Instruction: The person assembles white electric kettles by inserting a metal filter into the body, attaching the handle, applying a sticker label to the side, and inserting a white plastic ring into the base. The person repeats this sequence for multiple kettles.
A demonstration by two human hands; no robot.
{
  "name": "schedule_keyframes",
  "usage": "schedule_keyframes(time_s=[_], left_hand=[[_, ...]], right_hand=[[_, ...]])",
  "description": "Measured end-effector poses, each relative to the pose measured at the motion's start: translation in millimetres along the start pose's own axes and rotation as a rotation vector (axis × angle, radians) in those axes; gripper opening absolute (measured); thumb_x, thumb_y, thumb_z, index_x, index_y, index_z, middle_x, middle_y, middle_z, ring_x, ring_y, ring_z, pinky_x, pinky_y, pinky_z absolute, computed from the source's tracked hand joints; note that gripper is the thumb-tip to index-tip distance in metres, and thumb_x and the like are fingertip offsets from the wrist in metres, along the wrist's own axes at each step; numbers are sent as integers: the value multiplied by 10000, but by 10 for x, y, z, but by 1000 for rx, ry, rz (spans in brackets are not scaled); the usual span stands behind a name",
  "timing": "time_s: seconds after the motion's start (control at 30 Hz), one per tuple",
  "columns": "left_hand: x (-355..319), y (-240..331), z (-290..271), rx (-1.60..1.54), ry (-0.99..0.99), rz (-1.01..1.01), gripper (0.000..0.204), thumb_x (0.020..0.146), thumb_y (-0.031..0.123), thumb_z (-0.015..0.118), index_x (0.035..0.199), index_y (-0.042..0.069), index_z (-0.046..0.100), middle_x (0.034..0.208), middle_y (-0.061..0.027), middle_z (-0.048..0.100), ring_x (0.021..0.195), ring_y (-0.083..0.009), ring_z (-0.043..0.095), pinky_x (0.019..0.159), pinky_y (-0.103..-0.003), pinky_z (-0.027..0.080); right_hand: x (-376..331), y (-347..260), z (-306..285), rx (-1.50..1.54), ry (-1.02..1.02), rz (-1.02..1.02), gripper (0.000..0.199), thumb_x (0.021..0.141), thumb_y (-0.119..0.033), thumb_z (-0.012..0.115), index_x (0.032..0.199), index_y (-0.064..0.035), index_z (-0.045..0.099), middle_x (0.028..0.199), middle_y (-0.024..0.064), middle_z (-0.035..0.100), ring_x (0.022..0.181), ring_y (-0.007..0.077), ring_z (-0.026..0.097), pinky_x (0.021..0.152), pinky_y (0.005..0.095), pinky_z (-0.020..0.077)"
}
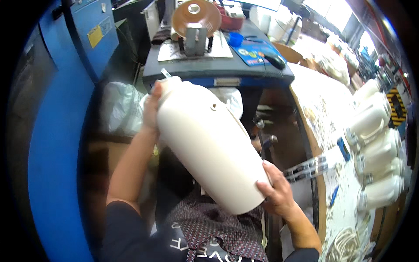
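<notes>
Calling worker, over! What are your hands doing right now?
Left hand gripping white jug at its top. Right hand gripping its base. Jug tilted in the air, nothing blocking it.

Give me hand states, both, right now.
Left hand: closed on the narrow top end of the big white plastic container.
Right hand: gripping the same container at its wide bottom end, supporting it tilted.

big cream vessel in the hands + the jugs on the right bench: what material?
Cream vessel: looks like unglazed clay or matte moulded plastic; even, dull surface with no gloss, small hole near the shoulder. Cannot tell which. White jugs: same pale matte look, with handles, likely the same material. Bench: worn and speckled with pale debris.
</notes>
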State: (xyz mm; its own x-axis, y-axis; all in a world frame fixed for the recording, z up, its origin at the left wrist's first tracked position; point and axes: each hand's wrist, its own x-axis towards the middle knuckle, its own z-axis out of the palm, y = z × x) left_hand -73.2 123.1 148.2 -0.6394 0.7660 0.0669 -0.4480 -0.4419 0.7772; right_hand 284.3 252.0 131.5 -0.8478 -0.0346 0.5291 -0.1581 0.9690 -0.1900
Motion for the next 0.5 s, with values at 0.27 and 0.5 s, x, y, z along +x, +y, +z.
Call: schedule_keyframes(time_s=[0.27,0.5], left_hand=[[1668,323,53,640,44,835,643,917,472,599,1369,61,401,1015,-130,662,931,-213,646,799,-278,491],[2994,956,-507,473,262,244,417,962,227,443,1283,-39,451,1074,-227,653,918,-342,683,794,-431,574]], right_hand=[[694,1436,56,139,323,274,353,919,-111,591,1262,-53,527,1242,145,535,1047,211,590,771,309,527],[3212,2440,286,1202,887,622,270,909,-149,626,1142,-74,514,905,46,561,748,141,570,602,245,466]])
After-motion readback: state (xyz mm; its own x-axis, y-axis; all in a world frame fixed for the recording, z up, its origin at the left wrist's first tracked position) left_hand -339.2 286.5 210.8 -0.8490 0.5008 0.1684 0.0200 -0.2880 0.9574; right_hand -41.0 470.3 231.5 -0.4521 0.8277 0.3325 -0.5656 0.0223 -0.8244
